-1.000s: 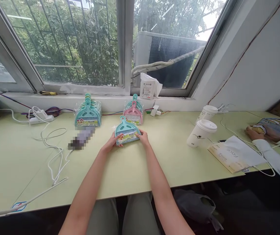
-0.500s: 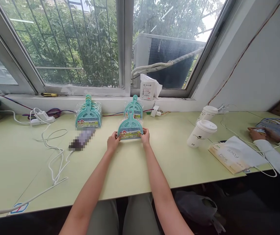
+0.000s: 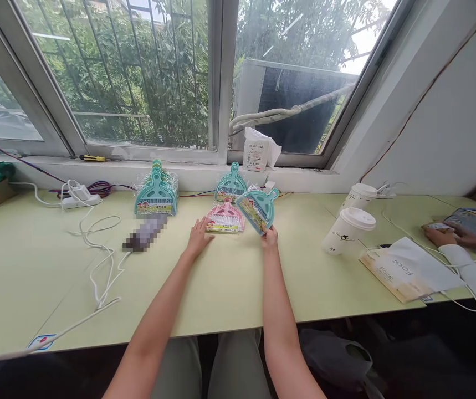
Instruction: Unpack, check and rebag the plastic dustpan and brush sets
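My right hand (image 3: 270, 237) grips the lower edge of a teal dustpan-and-brush set (image 3: 258, 208) in clear wrapping, tilted with its handle to the upper right. On the table beside it lies a pink dustpan-and-brush set (image 3: 225, 217), also wrapped. My left hand (image 3: 199, 238) rests at the pink set's left edge, fingers stretched out. Behind them another teal dustpan set (image 3: 231, 183) leans by the window sill, partly covered. Further left is a stack of teal dustpan sets (image 3: 155, 194), with a green handle showing at its back.
A blurred phone (image 3: 145, 233) and a white power strip (image 3: 80, 200) with cables lie on the left. Two paper cups (image 3: 349, 230) and a tissue pack (image 3: 399, 269) stand or lie on the right. Another person's hands (image 3: 445, 235) hold a device there. A white packet (image 3: 258, 155) sits on the sill.
The teal set both hands held has been lifted right and tilted by my right hand, exposing a pink set. My left hand has let go of the teal set. The view has shifted slightly.
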Demonstrator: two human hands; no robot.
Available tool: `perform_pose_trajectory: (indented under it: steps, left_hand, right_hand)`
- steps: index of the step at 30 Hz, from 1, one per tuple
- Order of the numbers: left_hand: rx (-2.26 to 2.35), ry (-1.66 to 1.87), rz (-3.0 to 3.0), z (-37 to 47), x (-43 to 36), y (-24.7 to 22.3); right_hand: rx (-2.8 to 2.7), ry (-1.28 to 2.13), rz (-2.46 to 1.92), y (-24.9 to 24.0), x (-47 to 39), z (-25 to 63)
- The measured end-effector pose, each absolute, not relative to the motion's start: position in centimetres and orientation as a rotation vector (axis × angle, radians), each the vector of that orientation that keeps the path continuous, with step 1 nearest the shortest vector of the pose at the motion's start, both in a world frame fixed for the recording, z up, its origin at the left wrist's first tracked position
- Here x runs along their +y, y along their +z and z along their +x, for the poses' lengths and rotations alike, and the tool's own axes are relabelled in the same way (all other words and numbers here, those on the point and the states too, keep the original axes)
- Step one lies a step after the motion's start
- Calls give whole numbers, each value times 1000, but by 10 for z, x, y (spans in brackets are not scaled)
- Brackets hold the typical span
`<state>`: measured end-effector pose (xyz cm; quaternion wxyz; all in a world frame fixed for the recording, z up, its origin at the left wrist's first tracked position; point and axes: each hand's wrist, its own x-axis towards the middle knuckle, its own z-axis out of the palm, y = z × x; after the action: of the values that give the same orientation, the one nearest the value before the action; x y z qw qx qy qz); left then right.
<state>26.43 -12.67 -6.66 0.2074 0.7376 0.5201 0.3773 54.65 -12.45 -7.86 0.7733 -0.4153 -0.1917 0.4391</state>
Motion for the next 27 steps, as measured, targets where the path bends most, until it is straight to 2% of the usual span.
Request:
perform_pose_trajectory:
  steps: [9,17,20,27]
  left_hand:
    - [1378,1009,2355,264,-105,-63]
    - [966,742,2719,281,-114,-49]
    - [1006,657,2815,287,-113,-48]
    - [1246,778,2818,295,-108,-52]
  right_hand:
    - [-434,933,-910,-86,-113,552]
    - [-385,938,-899,-83,-108,550]
    - [-365,943,-909,-82,-107,550]
    - [-419,924,-918,-84,-103,551]
